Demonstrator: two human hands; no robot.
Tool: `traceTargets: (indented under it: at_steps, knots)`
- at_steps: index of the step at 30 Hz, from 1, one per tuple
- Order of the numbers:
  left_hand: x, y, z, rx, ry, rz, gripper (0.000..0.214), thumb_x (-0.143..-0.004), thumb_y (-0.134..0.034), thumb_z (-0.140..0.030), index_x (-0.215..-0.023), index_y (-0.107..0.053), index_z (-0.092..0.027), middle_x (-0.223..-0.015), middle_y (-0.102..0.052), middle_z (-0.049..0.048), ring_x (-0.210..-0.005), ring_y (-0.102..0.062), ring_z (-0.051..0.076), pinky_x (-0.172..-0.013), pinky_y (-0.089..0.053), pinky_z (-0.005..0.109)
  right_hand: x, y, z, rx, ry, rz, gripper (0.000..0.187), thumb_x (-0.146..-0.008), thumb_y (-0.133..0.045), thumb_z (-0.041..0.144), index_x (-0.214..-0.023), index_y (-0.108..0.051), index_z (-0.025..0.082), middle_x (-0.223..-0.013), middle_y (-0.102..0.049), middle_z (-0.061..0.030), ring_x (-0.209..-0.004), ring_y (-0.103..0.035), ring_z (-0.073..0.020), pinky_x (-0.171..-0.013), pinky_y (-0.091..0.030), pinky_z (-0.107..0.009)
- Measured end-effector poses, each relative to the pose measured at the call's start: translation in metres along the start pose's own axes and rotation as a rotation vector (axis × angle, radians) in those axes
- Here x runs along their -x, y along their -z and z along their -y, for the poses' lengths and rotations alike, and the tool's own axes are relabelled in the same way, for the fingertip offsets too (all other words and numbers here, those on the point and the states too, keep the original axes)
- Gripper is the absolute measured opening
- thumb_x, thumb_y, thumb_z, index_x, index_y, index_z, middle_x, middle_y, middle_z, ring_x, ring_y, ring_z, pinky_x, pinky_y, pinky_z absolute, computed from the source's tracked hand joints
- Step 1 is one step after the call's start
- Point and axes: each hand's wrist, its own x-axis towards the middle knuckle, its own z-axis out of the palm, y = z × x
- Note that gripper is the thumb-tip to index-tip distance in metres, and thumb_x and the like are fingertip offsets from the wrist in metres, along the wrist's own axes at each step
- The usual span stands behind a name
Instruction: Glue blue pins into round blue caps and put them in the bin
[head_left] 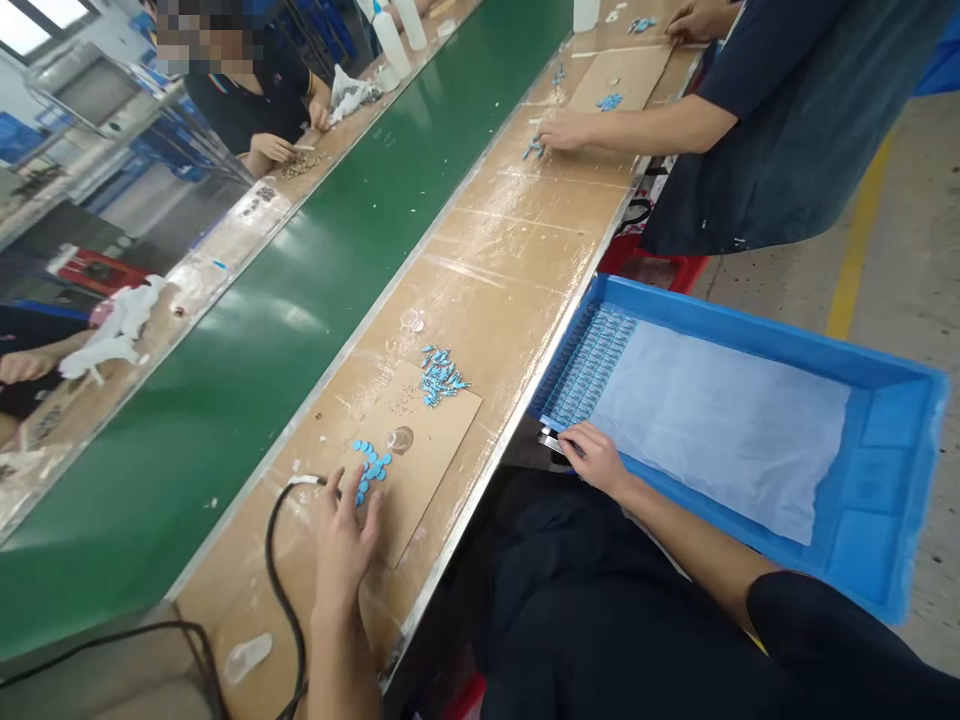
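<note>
My left hand (345, 535) is over the wooden worktable, fingers spread beside a cluster of small round blue discs (372, 458). A black cable (268, 540) passes close to its fingertips; whether they touch it I cannot tell. The discs lie partly on a brown cardboard sheet (435, 450), with a small clear round cup (400, 439) and a heap of slim blue pieces with metal ends (441, 378). My right hand (598, 458) is closed at the near left corner of a blue tray (750, 310), its fingers around a small black and silver tool (553, 440), mostly hidden.
Rows of small clear-and-blue pieces (592, 365) and a white sheet (720, 420) lie in the tray. A green conveyor belt (300, 300) runs beyond the table. Co-workers sit across it; another person's arm (645, 130) reaches over the table at upper right.
</note>
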Motion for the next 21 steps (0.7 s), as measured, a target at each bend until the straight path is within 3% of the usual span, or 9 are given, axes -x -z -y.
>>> traceTargets:
  at_steps: [5, 11, 18, 21]
  knots:
    - [-0.019, -0.016, -0.001, -0.064, -0.099, 0.123, 0.043, -0.108, -0.047, -0.039, -0.141, -0.069, -0.025, -0.147, -0.066, 0.0194, -0.134, -0.066, 0.037, -0.115, -0.053, 0.064, -0.029, 0.007, 0.011, -0.018, 0.054, -0.028, 0.021, -0.105, -0.057, 0.034, -0.094, -0.074, 0.029, -0.089, -0.077, -0.0049, -0.083, -0.072, -0.0215, -0.082, -0.064, -0.041]
    - [-0.022, -0.027, 0.007, -0.042, -0.134, 0.015, 0.043, -0.109, -0.039, -0.037, -0.126, -0.077, -0.025, -0.133, -0.072, 0.0163, -0.121, -0.072, 0.033, -0.109, -0.058, 0.057, -0.034, 0.017, 0.021, 0.002, 0.084, -0.024, 0.022, -0.105, -0.056, 0.033, -0.094, -0.074, 0.028, -0.087, -0.077, -0.0045, -0.076, -0.072, -0.0197, -0.074, -0.065, -0.038]
    - [-0.010, -0.034, 0.012, 0.036, -0.127, -0.049, 0.039, -0.109, -0.041, -0.032, -0.120, -0.077, -0.025, -0.125, -0.073, 0.0120, -0.112, -0.074, 0.026, -0.102, -0.062, 0.045, -0.030, 0.000, 0.039, 0.028, 0.171, 0.021, 0.020, -0.104, -0.058, 0.028, -0.094, -0.075, 0.028, -0.087, -0.076, -0.0045, -0.078, -0.073, -0.0184, -0.073, -0.065, -0.034]
    - [-0.004, -0.038, 0.013, 0.042, -0.155, -0.092, 0.036, -0.108, -0.044, -0.027, -0.121, -0.078, -0.024, -0.124, -0.074, 0.0123, -0.108, -0.074, 0.024, -0.098, -0.063, 0.042, -0.035, -0.006, 0.035, 0.068, 0.172, 0.020, 0.019, -0.102, -0.058, 0.030, -0.096, -0.077, 0.028, -0.089, -0.076, -0.0053, -0.080, -0.073, -0.0189, -0.075, -0.065, -0.035]
